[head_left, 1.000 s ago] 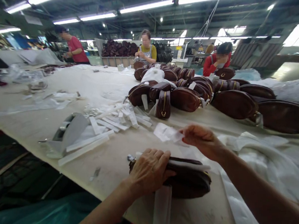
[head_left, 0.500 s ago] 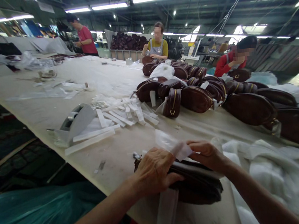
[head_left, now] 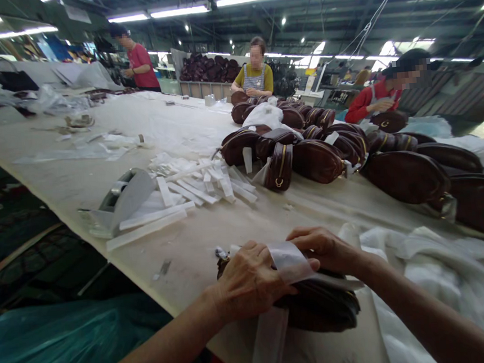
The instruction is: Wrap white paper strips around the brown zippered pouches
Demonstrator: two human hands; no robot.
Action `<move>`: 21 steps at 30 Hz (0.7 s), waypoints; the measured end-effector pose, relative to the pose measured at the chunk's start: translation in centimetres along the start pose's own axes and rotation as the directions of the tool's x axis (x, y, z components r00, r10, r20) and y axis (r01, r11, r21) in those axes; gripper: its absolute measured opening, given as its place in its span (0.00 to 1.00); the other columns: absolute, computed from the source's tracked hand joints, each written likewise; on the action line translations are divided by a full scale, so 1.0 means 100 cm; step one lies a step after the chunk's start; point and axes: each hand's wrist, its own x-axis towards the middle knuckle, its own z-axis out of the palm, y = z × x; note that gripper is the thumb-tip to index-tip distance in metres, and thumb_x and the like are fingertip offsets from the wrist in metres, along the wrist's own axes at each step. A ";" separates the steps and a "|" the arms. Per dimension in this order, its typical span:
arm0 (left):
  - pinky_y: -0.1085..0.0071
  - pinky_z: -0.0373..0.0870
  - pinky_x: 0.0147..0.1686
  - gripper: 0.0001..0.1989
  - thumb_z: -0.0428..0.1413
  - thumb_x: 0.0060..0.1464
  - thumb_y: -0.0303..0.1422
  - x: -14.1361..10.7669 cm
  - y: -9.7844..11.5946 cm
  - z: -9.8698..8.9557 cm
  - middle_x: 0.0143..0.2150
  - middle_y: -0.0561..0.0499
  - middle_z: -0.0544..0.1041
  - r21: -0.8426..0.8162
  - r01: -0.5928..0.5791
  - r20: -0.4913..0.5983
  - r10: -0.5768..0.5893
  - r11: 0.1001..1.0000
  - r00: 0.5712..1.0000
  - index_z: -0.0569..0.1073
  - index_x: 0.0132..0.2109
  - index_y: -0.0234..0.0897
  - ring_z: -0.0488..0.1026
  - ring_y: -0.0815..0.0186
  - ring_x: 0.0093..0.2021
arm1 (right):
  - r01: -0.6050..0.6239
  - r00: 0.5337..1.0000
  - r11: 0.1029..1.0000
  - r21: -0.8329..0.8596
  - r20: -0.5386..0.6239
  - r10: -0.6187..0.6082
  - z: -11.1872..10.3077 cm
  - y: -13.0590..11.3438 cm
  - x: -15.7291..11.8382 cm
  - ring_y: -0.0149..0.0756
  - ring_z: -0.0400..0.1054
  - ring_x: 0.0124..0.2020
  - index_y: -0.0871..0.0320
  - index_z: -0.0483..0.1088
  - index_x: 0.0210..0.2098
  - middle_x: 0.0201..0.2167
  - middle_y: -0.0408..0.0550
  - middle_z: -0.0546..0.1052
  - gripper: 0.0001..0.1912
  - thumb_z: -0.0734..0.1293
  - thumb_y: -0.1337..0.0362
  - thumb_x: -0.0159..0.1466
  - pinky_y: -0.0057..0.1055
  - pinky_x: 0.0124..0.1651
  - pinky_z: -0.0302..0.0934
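A dark brown leather bag lies on the table in front of me. My left hand rests over its left part and grips it, with the thumb along the near side. At the bag's top, my right hand pinches a translucent white strip, which curves over the bag beside my left fingers. A second length of white strip hangs from under the bag toward the table's near edge; whether the two lengths join is hidden. A wrapped metal fitting shows at the bag's left end.
Loose white strips lie in a pile beside a tape dispenser. Several brown bags fill the table's right side. White wrapping lies near my right arm, teal plastic at lower left. Co-workers stand around the table.
My right hand has moved slightly left and down, bringing the white strip from raised above the bag to curved over its top. My left hand stays on the bag.
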 end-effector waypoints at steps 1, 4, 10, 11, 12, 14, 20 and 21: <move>0.65 0.66 0.37 0.21 0.47 0.62 0.44 -0.001 0.001 0.000 0.46 0.46 0.73 -0.005 -0.001 -0.011 0.001 1.000 1.000 0.58 0.61 0.51 0.72 0.60 0.41 | -0.039 0.999 0.998 0.050 -0.004 0.039 0.003 0.005 0.000 0.30 0.70 0.31 0.60 0.75 0.32 0.32 0.49 0.74 0.13 0.61 0.63 0.65 0.22 0.35 0.61; 0.64 0.66 0.37 0.18 0.48 0.62 0.43 -0.003 0.002 0.000 0.44 0.46 0.73 -0.012 0.003 -0.042 -0.003 1.000 0.999 0.63 0.58 0.51 0.72 0.59 0.42 | -0.091 0.995 0.984 0.156 -0.037 0.098 0.014 0.018 0.000 0.31 0.71 0.31 0.59 0.76 0.31 0.32 0.48 0.75 0.10 0.63 0.65 0.62 0.24 0.35 0.62; 0.65 0.66 0.37 0.15 0.48 0.62 0.44 -0.004 0.003 0.001 0.42 0.46 0.72 -0.032 0.055 -0.090 -0.057 0.998 0.994 0.70 0.52 0.50 0.70 0.61 0.38 | -0.150 0.980 0.959 0.242 -0.091 0.177 0.020 0.025 -0.001 0.33 0.70 0.33 0.59 0.77 0.32 0.32 0.48 0.76 0.07 0.66 0.65 0.58 0.27 0.37 0.63; 0.65 0.66 0.37 0.14 0.48 0.62 0.44 -0.004 0.003 0.001 0.42 0.46 0.73 -0.041 0.061 -0.102 -0.065 0.997 0.993 0.72 0.50 0.49 0.70 0.61 0.38 | -0.191 0.971 0.942 0.275 -0.085 0.222 0.021 0.027 -0.002 0.34 0.70 0.33 0.59 0.77 0.32 0.31 0.47 0.77 0.06 0.67 0.65 0.57 0.28 0.37 0.63; 0.65 0.66 0.39 0.14 0.48 0.62 0.44 -0.004 0.002 0.001 0.43 0.46 0.73 -0.055 0.058 -0.100 -0.063 0.997 0.993 0.73 0.49 0.48 0.70 0.61 0.39 | -0.241 0.957 0.912 0.331 -0.076 0.280 0.022 0.029 -0.003 0.35 0.70 0.33 0.60 0.77 0.32 0.30 0.46 0.77 0.06 0.68 0.66 0.55 0.29 0.37 0.63; 0.65 0.65 0.42 0.13 0.49 0.62 0.42 -0.004 0.001 0.002 0.45 0.47 0.74 -0.095 0.027 -0.070 -0.034 0.995 0.997 0.73 0.48 0.46 0.71 0.62 0.43 | -0.324 0.919 0.819 0.474 -0.046 0.391 0.028 0.033 -0.005 0.35 0.69 0.33 0.60 0.76 0.32 0.28 0.44 0.76 0.08 0.70 0.64 0.52 0.30 0.38 0.63; 0.66 0.66 0.43 0.12 0.54 0.59 0.38 0.004 -0.004 -0.003 0.48 0.49 0.76 -0.228 0.043 -0.009 -0.046 0.973 0.999 0.73 0.50 0.45 0.72 0.61 0.47 | -0.329 0.894 0.681 0.654 -0.015 0.447 0.048 0.042 -0.012 0.33 0.68 0.28 0.63 0.73 0.32 0.27 0.42 0.75 0.17 0.71 0.53 0.54 0.31 0.35 0.63; 0.67 0.66 0.43 0.13 0.56 0.58 0.38 0.006 -0.005 -0.006 0.48 0.49 0.76 -0.257 0.062 0.009 -0.061 0.964 0.998 0.73 0.49 0.44 0.73 0.61 0.47 | -0.320 0.892 0.678 0.662 -0.030 0.451 0.050 0.042 -0.014 0.33 0.69 0.29 0.63 0.73 0.33 0.28 0.42 0.75 0.17 0.70 0.53 0.55 0.31 0.35 0.64</move>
